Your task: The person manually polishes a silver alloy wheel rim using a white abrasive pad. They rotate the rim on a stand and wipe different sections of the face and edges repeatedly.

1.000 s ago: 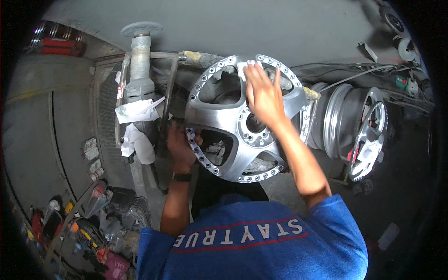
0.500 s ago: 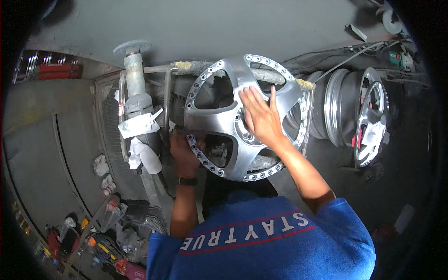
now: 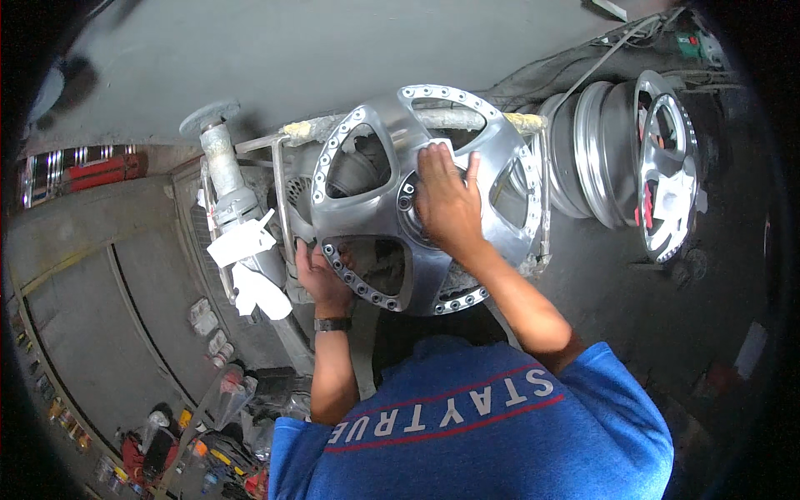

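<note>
A silver spoked wheel face [image 3: 362,218] with small bolt holes round its rim is propped up in front of me. My left hand [image 3: 327,279] grips its lower left edge, the thumb outside and the fingers partly hidden behind the rim. Near the hub, my right hand [image 3: 448,200] lies flat against an upper spoke, fingers together and thumb spread out. Past its fingertips shows the edge of a small pale sheet [image 3: 440,144], mostly covered by the hand; its material cannot be made out.
A crusted metal frame [image 3: 279,179] stands behind the wheel face. To its left is a power tool with a round disc [image 3: 237,204], partly wrapped in white sheets. On the right are a wheel barrel [image 3: 593,154] and another spoked face [image 3: 667,196]. Bags and bottles clutter the lower left.
The view has shifted a little. My right hand has slid down toward the hub, and the pale sheet's edge now shows. My left hand still grips the rim, its thumb more visible.
</note>
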The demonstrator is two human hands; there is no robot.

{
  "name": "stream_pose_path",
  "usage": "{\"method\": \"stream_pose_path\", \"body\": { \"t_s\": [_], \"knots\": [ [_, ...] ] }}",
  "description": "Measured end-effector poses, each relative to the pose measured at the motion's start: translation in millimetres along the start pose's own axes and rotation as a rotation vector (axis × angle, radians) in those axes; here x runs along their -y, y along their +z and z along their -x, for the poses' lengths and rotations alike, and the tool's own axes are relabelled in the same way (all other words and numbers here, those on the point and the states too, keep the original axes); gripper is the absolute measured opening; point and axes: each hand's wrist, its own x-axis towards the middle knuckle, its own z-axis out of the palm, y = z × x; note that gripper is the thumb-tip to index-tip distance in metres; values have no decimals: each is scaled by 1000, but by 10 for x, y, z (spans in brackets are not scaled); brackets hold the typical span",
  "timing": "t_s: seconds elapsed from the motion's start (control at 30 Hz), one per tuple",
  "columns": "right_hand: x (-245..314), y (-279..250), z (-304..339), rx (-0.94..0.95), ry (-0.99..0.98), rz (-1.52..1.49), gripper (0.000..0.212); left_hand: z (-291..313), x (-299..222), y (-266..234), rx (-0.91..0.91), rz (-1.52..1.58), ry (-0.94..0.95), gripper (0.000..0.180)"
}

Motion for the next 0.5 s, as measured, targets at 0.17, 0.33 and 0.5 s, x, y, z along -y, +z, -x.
{"method": "stream_pose_path", "body": {
  "t_s": [0.17, 0.33, 0.5],
  "knots": [
    [178, 13, -93, 109, -176, -110, 50, 20, -18, 20, -90, -51, 7, 65],
    [-418, -236, 189, 106, -87, 18, 52, 52, -34, -2, -22, -60, 44, 61],
    [-95, -72, -47, 99, -124, -74, 56, 76, -61, 160, -117, -44, -9, 66]
  ]
}}
